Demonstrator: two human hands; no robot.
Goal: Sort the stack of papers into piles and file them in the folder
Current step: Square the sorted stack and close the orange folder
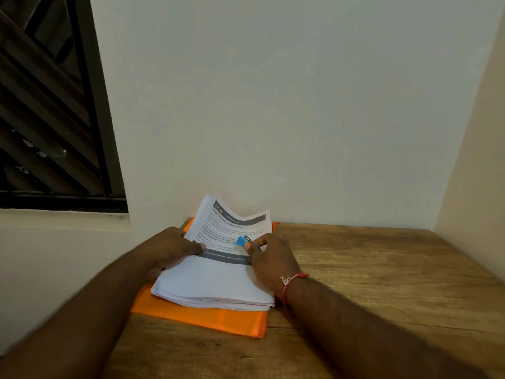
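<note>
Against the pale wall (300,105), which fills most of the head view, a dark-framed window (54,105) occupies the left side. Below them a wooden table (369,269) extends into the corner.

An orange folder (207,318) lies flat on the table near its left edge. Its far end reaches the wall and its near edge shows in front of the paper.

The stack of papers (213,283) rests on the folder. Its near half lies flat, while the far end of the upper sheets is raised and curled toward the wall. The top sheet bears printed text and dark header bands.

The left hand (172,247) grips the stack's left edge. One digit presses flat on the top sheet and the others are tucked beneath the raised sheets; blur hides finer detail.

The right hand (270,258) rests at the stack's right edge, with a red thread bracelet (289,283) on its wrist. Its thumb and forefinger pinch a small blue clip (240,241) with a metal part, held over the top sheet.
</note>
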